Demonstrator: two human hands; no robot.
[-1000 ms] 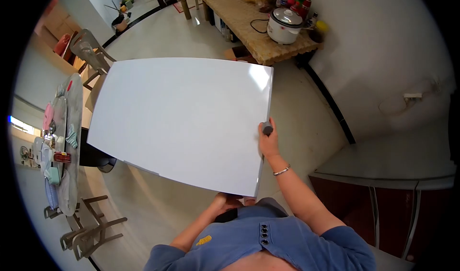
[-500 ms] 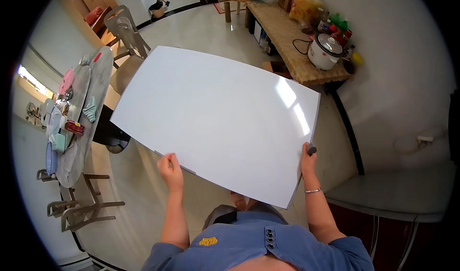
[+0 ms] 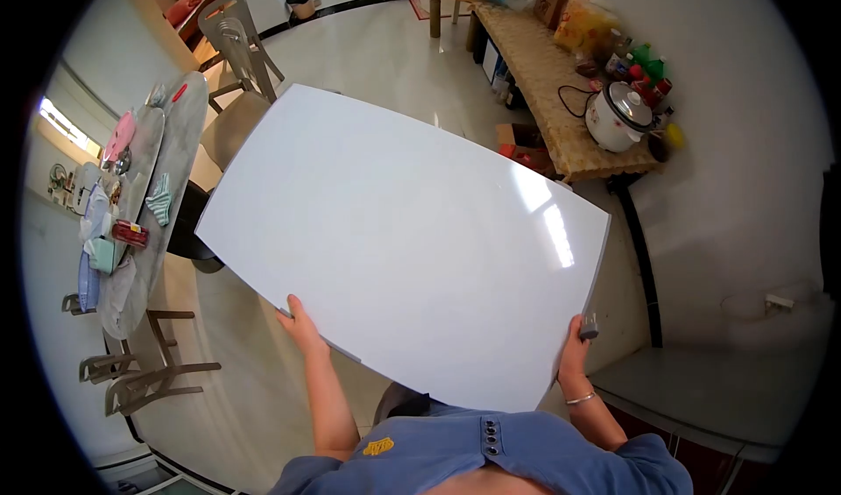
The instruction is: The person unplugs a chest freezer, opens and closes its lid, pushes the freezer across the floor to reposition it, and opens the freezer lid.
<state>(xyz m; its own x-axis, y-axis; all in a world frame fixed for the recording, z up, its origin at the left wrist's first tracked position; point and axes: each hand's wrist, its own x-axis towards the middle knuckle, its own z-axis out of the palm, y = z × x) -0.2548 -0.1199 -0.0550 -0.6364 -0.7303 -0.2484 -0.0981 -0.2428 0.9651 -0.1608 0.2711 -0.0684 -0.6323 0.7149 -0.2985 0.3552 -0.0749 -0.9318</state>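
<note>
A large white board with a glossy face and thin grey rim, seemingly a whiteboard (image 3: 394,241), is held tilted in front of my body. My left hand (image 3: 305,328) grips its near long edge, thumb on the white face and fingers hidden underneath. Along that edge runs a narrow grey strip (image 3: 343,348). My right hand (image 3: 574,355), with a bracelet at the wrist, is closed on the right short edge. Next to its fingers a small dark grey piece (image 3: 590,326) sticks out; whether it is fixed to the board I cannot tell.
At left stands a grey table (image 3: 182,136) with a striped cloth, a red box and other items, chairs (image 3: 241,66) around it. On the right, a cloth-covered table (image 3: 526,74) bears a white rice cooker (image 3: 615,116) and bottles. A low dark cabinet (image 3: 701,399) is at lower right.
My left hand has gone from a raised, curled pose at the near edge to gripping it. The board's right side has come lower and nearer, my right hand with it. The view has shifted slightly.
</note>
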